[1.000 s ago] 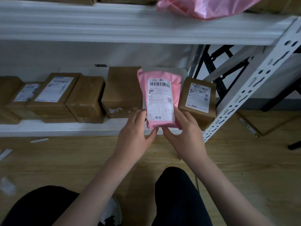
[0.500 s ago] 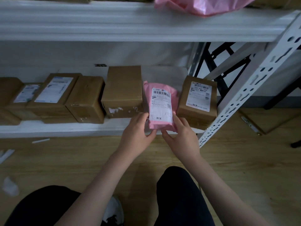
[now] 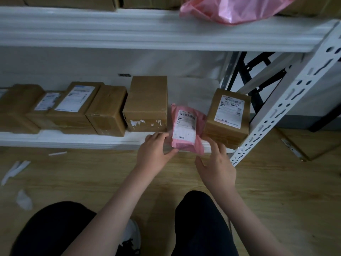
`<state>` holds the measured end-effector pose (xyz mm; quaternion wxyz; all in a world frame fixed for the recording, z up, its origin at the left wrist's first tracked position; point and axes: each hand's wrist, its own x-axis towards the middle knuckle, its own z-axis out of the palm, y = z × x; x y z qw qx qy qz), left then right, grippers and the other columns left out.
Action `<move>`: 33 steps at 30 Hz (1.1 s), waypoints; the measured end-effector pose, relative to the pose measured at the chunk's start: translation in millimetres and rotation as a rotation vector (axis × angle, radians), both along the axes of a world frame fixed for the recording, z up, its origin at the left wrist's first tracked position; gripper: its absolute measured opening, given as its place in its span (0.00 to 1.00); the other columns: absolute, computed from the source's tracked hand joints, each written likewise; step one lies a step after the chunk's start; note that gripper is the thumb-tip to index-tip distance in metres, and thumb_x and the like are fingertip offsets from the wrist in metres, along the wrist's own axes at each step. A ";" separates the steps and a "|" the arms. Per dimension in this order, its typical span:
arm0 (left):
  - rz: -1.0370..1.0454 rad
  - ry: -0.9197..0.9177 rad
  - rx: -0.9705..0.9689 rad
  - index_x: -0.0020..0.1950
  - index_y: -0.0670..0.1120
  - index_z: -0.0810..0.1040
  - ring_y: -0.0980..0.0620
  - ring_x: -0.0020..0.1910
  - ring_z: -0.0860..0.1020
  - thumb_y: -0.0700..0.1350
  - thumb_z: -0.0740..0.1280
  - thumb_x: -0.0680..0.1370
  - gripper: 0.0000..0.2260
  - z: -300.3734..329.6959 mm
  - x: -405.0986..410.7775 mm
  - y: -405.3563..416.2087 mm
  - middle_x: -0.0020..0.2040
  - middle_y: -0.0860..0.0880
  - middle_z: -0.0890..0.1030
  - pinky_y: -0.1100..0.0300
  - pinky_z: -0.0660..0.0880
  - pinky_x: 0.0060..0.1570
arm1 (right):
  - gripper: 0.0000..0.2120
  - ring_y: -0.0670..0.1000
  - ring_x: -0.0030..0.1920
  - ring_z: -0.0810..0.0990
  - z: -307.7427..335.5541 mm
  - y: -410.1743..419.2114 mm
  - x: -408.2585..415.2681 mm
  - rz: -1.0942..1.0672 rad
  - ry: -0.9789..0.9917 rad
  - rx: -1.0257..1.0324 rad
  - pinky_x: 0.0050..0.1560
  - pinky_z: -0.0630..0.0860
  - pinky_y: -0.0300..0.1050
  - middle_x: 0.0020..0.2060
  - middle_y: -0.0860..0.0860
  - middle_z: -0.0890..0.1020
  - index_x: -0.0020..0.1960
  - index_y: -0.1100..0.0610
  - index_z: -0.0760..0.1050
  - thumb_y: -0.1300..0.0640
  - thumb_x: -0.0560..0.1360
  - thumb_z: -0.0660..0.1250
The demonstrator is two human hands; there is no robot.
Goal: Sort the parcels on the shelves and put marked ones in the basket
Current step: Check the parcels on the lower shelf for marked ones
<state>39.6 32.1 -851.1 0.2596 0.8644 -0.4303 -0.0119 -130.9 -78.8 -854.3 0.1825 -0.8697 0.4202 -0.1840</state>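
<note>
While the pink plastic mailer with a white label [image 3: 185, 129] rests on the white lower shelf [image 3: 73, 139] between brown cartons, left hand [image 3: 156, 151] pinching its corner, right hand [image 3: 215, 163] fingers spread apart beside it; basket unseen, sorting unfinished.

Soft mailer [image 3: 185, 129] lay on lower shelf [image 3: 73, 140], at front edge, between tall box [image 3: 147, 104] at 9 o'clock and labelled box [image 3: 227, 117] at 3. Box row [image 3: 73, 108] extended toward 9. Bag [image 3: 234, 10] sat on upper shelf [image 3: 129, 32], at 12.

pink parcel [image 3: 185, 129] lowered onto shelf, right hand [image 3: 215, 164] released
</note>
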 end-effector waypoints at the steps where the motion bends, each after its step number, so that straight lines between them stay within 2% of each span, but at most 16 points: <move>1: 0.023 0.005 -0.010 0.68 0.52 0.74 0.52 0.61 0.75 0.62 0.67 0.77 0.23 6.2 -0.7 9.4 0.61 0.55 0.79 0.52 0.78 0.52 | 0.31 0.53 0.50 0.81 3.1 1.7 -0.7 -0.003 -0.020 -0.001 0.34 0.74 0.43 0.65 0.49 0.72 0.74 0.47 0.63 0.46 0.74 0.69; 4: 0.122 0.008 -0.032 0.67 0.54 0.75 0.54 0.57 0.77 0.61 0.65 0.79 0.20 30.2 2.0 38.4 0.58 0.59 0.79 0.52 0.78 0.50 | 0.29 0.49 0.48 0.80 16.7 10.3 3.2 0.027 -0.147 -0.019 0.34 0.77 0.46 0.61 0.47 0.75 0.72 0.48 0.66 0.47 0.74 0.69; 7: 0.233 -0.099 -0.024 0.65 0.55 0.76 0.53 0.55 0.79 0.60 0.66 0.79 0.17 61.2 18.8 59.6 0.58 0.60 0.81 0.54 0.75 0.46 | 0.27 0.47 0.53 0.79 31.4 19.8 15.8 0.093 -0.242 -0.009 0.38 0.81 0.50 0.59 0.45 0.76 0.71 0.48 0.67 0.46 0.74 0.68; 10: 0.315 -0.206 0.038 0.65 0.54 0.76 0.52 0.54 0.78 0.59 0.66 0.79 0.17 84.2 42.3 70.2 0.58 0.58 0.81 0.57 0.72 0.39 | 0.27 0.49 0.61 0.75 40.1 31.6 33.1 0.145 -0.250 0.010 0.48 0.81 0.53 0.62 0.46 0.76 0.72 0.49 0.68 0.46 0.75 0.68; 12: 0.358 -0.216 0.087 0.66 0.53 0.76 0.50 0.56 0.77 0.59 0.65 0.79 0.18 84.7 57.5 72.0 0.57 0.56 0.81 0.56 0.74 0.39 | 0.28 0.52 0.66 0.73 42.2 39.3 47.2 0.163 -0.232 0.013 0.57 0.79 0.55 0.65 0.48 0.75 0.73 0.51 0.68 0.46 0.75 0.68; 14: 0.379 -0.213 0.098 0.65 0.52 0.77 0.49 0.58 0.75 0.59 0.66 0.78 0.18 76.7 69.5 71.4 0.56 0.55 0.82 0.56 0.73 0.36 | 0.29 0.53 0.67 0.72 40.5 44.9 63.0 0.168 -0.199 -0.005 0.64 0.74 0.52 0.67 0.49 0.75 0.74 0.52 0.68 0.46 0.75 0.69; 17: 0.368 -0.280 0.063 0.64 0.51 0.77 0.46 0.59 0.74 0.57 0.67 0.78 0.18 64.4 82.8 70.0 0.54 0.53 0.82 0.54 0.75 0.37 | 0.31 0.53 0.67 0.71 38.3 48.0 87.5 0.172 -0.135 0.002 0.62 0.72 0.48 0.67 0.49 0.74 0.75 0.53 0.66 0.47 0.75 0.70; 19: 0.330 -0.328 0.032 0.64 0.49 0.78 0.44 0.57 0.74 0.56 0.68 0.77 0.18 60.2 89.2 68.4 0.53 0.51 0.82 0.51 0.77 0.40 | 0.34 0.54 0.65 0.72 36.2 45.9 104.3 0.143 -0.085 0.008 0.59 0.74 0.49 0.66 0.50 0.75 0.77 0.53 0.63 0.47 0.75 0.69; 22: 0.249 -0.301 0.056 0.66 0.48 0.77 0.44 0.56 0.76 0.56 0.67 0.78 0.20 56.6 83.5 72.0 0.53 0.49 0.83 0.50 0.79 0.43 | 0.38 0.57 0.64 0.72 42.9 44.5 119.1 0.052 -0.022 0.021 0.57 0.73 0.50 0.64 0.52 0.77 0.79 0.53 0.59 0.47 0.73 0.70; 25: 0.201 -0.229 0.140 0.71 0.48 0.75 0.47 0.56 0.77 0.59 0.64 0.79 0.24 53.6 77.4 73.3 0.52 0.51 0.84 0.58 0.75 0.37 | 0.39 0.61 0.65 0.72 53.6 39.9 129.9 -0.002 0.017 0.023 0.58 0.72 0.52 0.65 0.53 0.77 0.79 0.54 0.59 0.47 0.73 0.71; 28: 0.197 -0.197 0.170 0.73 0.48 0.72 0.48 0.57 0.77 0.59 0.63 0.80 0.25 49.9 85.4 68.4 0.48 0.51 0.84 0.60 0.67 0.33 | 0.39 0.63 0.62 0.73 50.8 29.8 140.6 0.028 0.032 -0.009 0.57 0.73 0.55 0.62 0.53 0.79 0.78 0.54 0.60 0.44 0.72 0.70; 30: 0.212 -0.174 0.129 0.71 0.48 0.74 0.47 0.57 0.78 0.58 0.65 0.79 0.23 46.0 94.5 62.8 0.46 0.50 0.84 0.59 0.68 0.31 | 0.37 0.63 0.62 0.73 40.8 16.7 147.3 0.030 0.044 -0.032 0.55 0.74 0.55 0.60 0.52 0.80 0.77 0.53 0.62 0.43 0.72 0.67; 33: 0.228 -0.161 0.104 0.70 0.50 0.74 0.48 0.57 0.77 0.57 0.66 0.79 0.22 34.0 104.5 56.2 0.52 0.52 0.84 0.57 0.73 0.33 | 0.33 0.62 0.60 0.74 25.8 0.9 152.0 0.034 0.046 -0.105 0.54 0.73 0.55 0.57 0.52 0.83 0.75 0.50 0.65 0.45 0.72 0.68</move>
